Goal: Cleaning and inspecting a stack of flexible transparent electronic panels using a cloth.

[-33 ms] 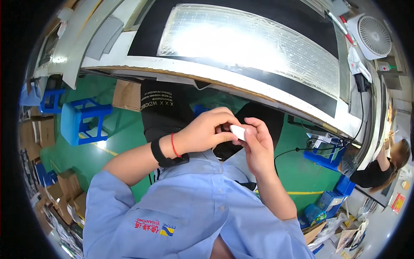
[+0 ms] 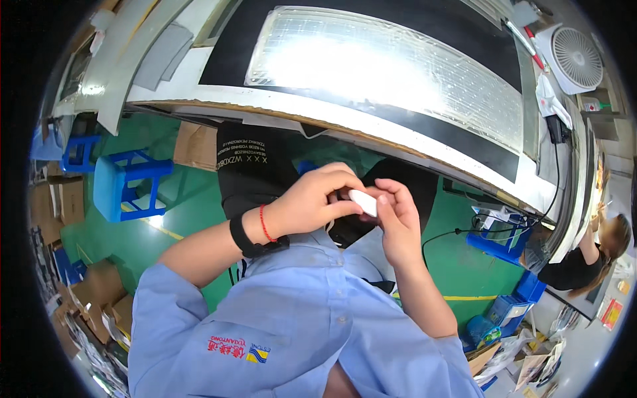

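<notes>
Both my hands meet in front of my chest, below the edge of a workbench. A small white oblong piece [image 2: 363, 202] is pinched between them. My left hand [image 2: 308, 199] grips it from the left; that wrist wears a black band and a red string. From the right, the fingers and thumb of my right hand [image 2: 399, 222] close on the same piece. Most of the piece is hidden by my fingers. I wear a light blue shirt, and my lap is dark.
A workbench [image 2: 318, 109] with a bright lit panel [image 2: 385, 66] spans the top. A white fan [image 2: 576, 58] stands at its far right. On the green floor are a blue stool [image 2: 123, 182], cardboard boxes [image 2: 196, 146] and blue crates [image 2: 494, 239]. Another person [image 2: 584, 259] works at the right.
</notes>
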Available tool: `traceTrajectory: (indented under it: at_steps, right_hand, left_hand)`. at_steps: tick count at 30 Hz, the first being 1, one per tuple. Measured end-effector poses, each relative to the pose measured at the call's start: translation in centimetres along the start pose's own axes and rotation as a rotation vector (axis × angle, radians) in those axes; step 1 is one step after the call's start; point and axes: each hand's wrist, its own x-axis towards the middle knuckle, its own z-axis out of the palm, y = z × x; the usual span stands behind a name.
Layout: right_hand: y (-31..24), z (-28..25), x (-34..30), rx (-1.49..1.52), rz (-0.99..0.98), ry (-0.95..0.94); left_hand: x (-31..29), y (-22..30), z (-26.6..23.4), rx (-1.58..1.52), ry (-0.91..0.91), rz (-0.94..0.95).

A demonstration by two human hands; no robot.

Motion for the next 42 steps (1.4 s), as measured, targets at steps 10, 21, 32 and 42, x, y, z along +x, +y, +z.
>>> traceTrajectory:
  at_steps: [10, 21, 32, 42]
  right_hand:
    - [-0.3, -0.2, 1.9, -1.44, -0.781, 0.001]
    - [1.3, 1.3, 1.9, -1.366, -0.827, -0.234]
    - [5.1, -24.6, 0.3, -0.719, 0.468, 0.591]
    - [0.8, -0.2, 0.9, -0.263, -0.194, -0.2]
  left_hand:
    - [-3.9, 0.0, -4.0, 0.115, 0.235, 0.009]
    - [-3.4, -0.8, -4.1, 0.308, 0.207, 0.155]
    - [-6.8, -0.6, -8.9, 0.152, 0.486, 0.023]
    - [-2.8, 0.8, -3.0, 0.289, 0.229, 0.24]
